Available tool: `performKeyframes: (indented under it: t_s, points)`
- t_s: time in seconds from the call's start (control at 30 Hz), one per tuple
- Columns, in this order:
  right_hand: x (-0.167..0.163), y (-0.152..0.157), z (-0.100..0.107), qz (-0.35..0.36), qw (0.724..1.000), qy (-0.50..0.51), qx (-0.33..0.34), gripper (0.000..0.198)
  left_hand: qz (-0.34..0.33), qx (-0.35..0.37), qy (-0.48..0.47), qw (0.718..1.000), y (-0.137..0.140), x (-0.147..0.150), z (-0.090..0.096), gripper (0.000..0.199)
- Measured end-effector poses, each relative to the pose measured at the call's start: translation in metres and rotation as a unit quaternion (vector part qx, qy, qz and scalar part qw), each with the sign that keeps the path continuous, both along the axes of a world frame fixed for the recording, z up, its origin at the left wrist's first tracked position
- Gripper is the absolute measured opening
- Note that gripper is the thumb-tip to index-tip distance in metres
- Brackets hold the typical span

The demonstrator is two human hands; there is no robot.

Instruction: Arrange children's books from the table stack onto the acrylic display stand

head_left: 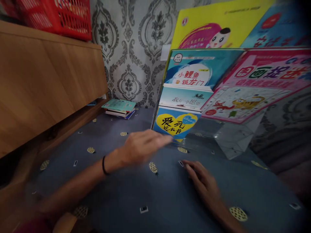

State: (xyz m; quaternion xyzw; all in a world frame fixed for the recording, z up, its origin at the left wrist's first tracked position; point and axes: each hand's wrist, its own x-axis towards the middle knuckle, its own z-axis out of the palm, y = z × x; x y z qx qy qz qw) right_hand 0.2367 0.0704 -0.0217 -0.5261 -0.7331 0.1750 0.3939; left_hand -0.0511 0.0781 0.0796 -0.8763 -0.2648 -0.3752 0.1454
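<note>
My left hand, with a dark band at the wrist, reaches across in front of a clear book stand. Its fingers are smeared by motion, and whether they touch anything is unclear. Nearest to them is a blue book with a yellow heart, at the bottom of the stand. Above it stand a pale blue book and a teal book. Low over the patterned blue cloth is my right hand, fingers loosely bent, thumb a little apart, nothing visible in it.
A pink picture book leans at the stand's right, with a yellow book and another blue book behind. A small pile of books lies by the wall. At left stands a wooden cabinet bearing a red basket.
</note>
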Motion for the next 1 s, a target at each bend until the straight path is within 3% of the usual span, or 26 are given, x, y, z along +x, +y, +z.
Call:
performKeyframes:
  t_s: [0.07, 0.13, 0.17, 0.23, 0.43, 0.73, 0.87, 1.0]
  points:
    - [0.001, 0.000, 0.001, 0.019, 1.000, 0.015, -0.017, 0.049, 0.171, -0.058, 0.048, 0.982, 0.048, -0.022, -0.013, 0.035]
    - [0.002, 0.001, 0.002, 0.027, 0.999, 0.030, -0.034, 0.046, 0.346, -0.130, 0.067, 0.927, 0.092, -0.049, -0.022, 0.040]
    - [0.003, 0.002, 0.002, 0.027, 0.998, 0.036, -0.039, 0.045, 0.402, -0.158, 0.074, 0.899, 0.111, -0.062, -0.025, 0.045]
    - [0.004, 0.004, 0.002, 0.026, 0.998, 0.045, -0.046, 0.044, 0.452, -0.195, 0.113, 0.863, 0.138, -0.082, -0.028, 0.049]
    - [0.005, 0.007, 0.000, 0.016, 0.998, 0.054, -0.040, 0.043, 0.468, -0.208, 0.172, 0.842, 0.170, -0.092, -0.032, 0.034]
    - [0.009, 0.008, -0.006, 0.015, 0.998, 0.060, -0.021, 0.052, 0.468, -0.159, 0.224, 0.840, 0.171, -0.083, -0.027, 0.029]
    - [0.008, 0.007, -0.006, 0.009, 0.998, 0.063, -0.004, 0.052, 0.450, -0.144, 0.240, 0.848, 0.153, -0.089, -0.018, 0.026]
    - [0.007, 0.003, -0.001, 0.024, 0.998, 0.063, -0.015, 0.049, 0.429, -0.133, 0.264, 0.854, 0.103, -0.101, -0.020, 0.026]
